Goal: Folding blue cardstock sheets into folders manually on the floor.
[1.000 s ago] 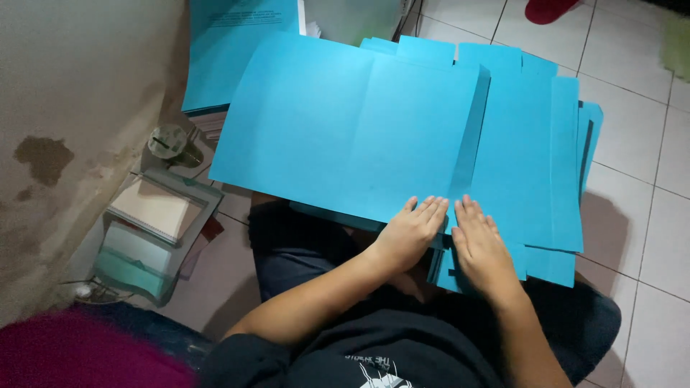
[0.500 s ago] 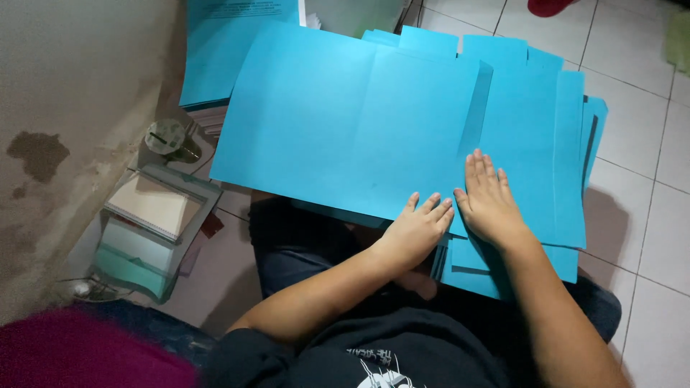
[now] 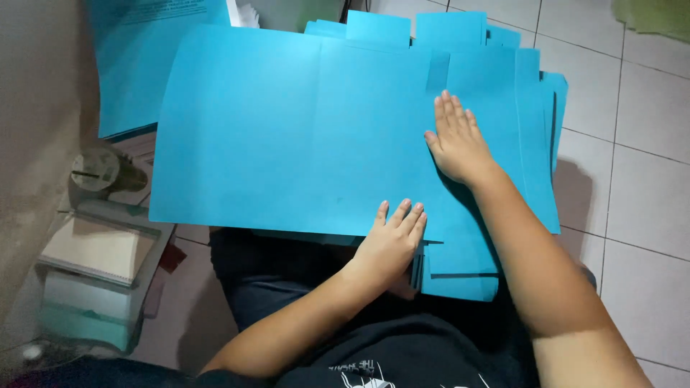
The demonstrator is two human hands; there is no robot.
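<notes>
Your left hand (image 3: 388, 244) presses flat, grip spread wide, on the blue card sheet's (image 3: 287, 136) near edge; your right hand (image 3: 456, 140), also flat, has slid up toward one o'clock. White tiled floor (image 3: 640, 179) lies at three o'clock.

Both hands, left hand (image 3: 388, 244) and right hand (image 3: 456, 144), flat on blue card sheets (image 3: 287, 136) (fingers spread slightly).

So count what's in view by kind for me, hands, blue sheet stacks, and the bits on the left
hands: 2, left hand and right hand
blue sheet stacks: 2, lap stack and far stack
tape roll: 1
notebook: 1
Total: 6
</notes>
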